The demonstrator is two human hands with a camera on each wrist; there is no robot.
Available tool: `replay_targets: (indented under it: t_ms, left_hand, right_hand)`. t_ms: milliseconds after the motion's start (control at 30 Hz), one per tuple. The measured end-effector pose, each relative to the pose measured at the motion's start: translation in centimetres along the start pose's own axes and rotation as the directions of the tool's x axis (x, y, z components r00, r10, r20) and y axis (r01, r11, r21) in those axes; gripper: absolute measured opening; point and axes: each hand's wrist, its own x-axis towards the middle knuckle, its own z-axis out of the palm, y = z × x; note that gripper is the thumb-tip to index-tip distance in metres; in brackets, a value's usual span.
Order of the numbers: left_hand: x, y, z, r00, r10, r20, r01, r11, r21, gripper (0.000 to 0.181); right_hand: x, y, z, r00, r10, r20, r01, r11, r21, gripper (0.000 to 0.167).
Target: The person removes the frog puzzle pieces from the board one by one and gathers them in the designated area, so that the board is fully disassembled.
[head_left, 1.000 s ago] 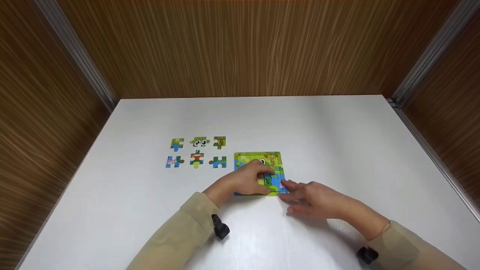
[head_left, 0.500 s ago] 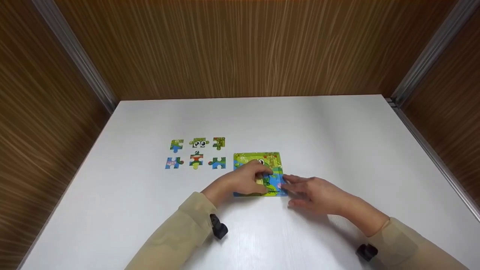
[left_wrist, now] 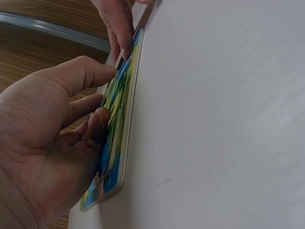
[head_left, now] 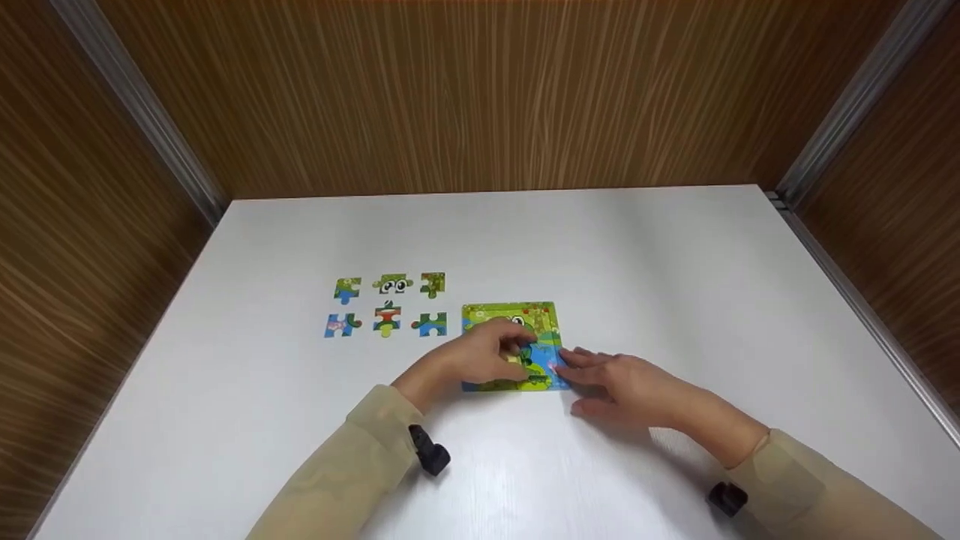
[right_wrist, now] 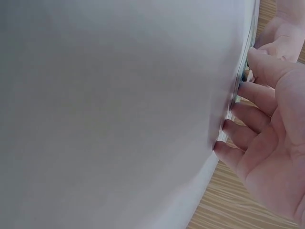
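In the head view a square frog jigsaw puzzle board (head_left: pixel 511 307) lies on the white table, partly covered by my left hand (head_left: pixel 480 351). That hand is over the board's middle, thumb and index finger pinching a puzzle piece (head_left: pixel 537 377) at the lower part. The left wrist view shows the piece's edge (left_wrist: pixel 119 59) tilted up by the thumb tip. My right hand (head_left: pixel 630 386) has its fingers extended, and their tips touch the board's right side. In the right wrist view, the right hand (right_wrist: pixel 271 129) has its fingertips close to the tabletop.
Left of the board, several loose puzzle pieces lie in two rows, among them one with frog eyes (head_left: pixel 394 285) and one with a red mouth (head_left: pixel 387 319). A wood-grain panel (head_left: pixel 480 97) closes off the back of the white table (head_left: pixel 637 255).
The right hand has shifted slightly up along the board's right edge. The left hand keeps nearly the same place, while the puzzle piece at its thumb now looks more tilted. Loose pieces lie unchanged.
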Motion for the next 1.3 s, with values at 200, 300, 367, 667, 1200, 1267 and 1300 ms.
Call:
replay_targets:
  t_ms: [200, 300, 367, 667, 1200, 1267, 1300]
  left_hand:
    - [0.0, -0.1, -0.5, 1.0, 0.023, 0.002, -0.023, 0.996, -0.089, 0.056]
    - [0.0, -0.1, -0.5, 1.0, 0.024, -0.002, -0.024, 0.994, -0.108, 0.057]
    - [-0.1, 0.0, -0.6, 1.0, 0.022, -0.001, -0.022, 0.992, -0.124, 0.058]
    - [-0.5, 0.7, -1.1, 0.999, 0.024, -0.024, -0.028, 0.987, -0.158, 0.06]
    - [-1.8, 0.7, -3.3, 0.993, 0.09, -0.077, -0.102, 0.98, -0.17, 0.058]
    - [-2.2, 0.6, -3.9, 0.993, 0.074, -0.097, -0.089, 0.984, -0.156, 0.057]
    - [-2.5, 0.5, -4.2, 0.992, 0.067, -0.105, -0.083, 0.985, -0.154, 0.057]
  right_hand:
    - [0.1, -0.1, -0.1, 1.0, 0.017, 0.007, -0.018, 1.0, 0.013, 0.059]
    - [0.1, 0.1, 0.0, 1.0, 0.019, 0.008, -0.019, 1.0, 0.02, 0.059]
    - [0.0, 0.1, 0.1, 1.0, 0.016, 0.007, -0.016, 1.0, 0.023, 0.059]
    - [0.0, 0.2, 0.1, 1.0, -0.001, 0.0, 0.001, 0.999, 0.032, 0.058]
    - [0.1, 0.4, -0.1, 1.0, 0.011, 0.003, -0.011, 1.0, 0.025, 0.058]
    - [0.0, 0.5, -0.1, 1.0, 0.009, 0.0, -0.009, 1.0, 0.027, 0.058]
    - [0.0, 0.5, -0.1, 1.0, 0.008, -0.001, -0.008, 1.0, 0.027, 0.058]
